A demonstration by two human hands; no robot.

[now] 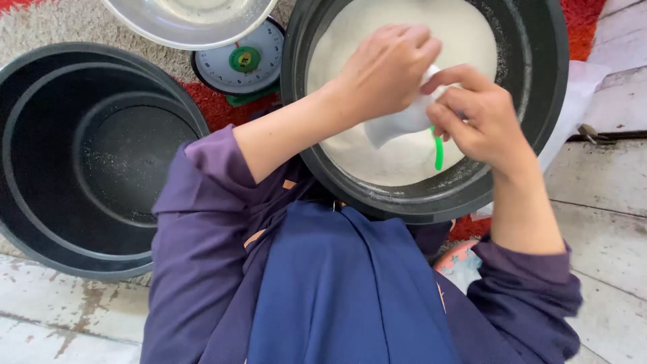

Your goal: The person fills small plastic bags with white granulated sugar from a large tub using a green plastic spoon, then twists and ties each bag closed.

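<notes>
Pinching white bag (397,125) between fingers (441,86)

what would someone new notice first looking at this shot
Most striking is the big black tub at top right, filled with white powder. Over it, the left hand and right hand together hold a small white bag, with a green strip hanging below it. At left stands a second black tub, nearly empty, and between the two at the top sits a dial scale under a metal bowl.
</notes>
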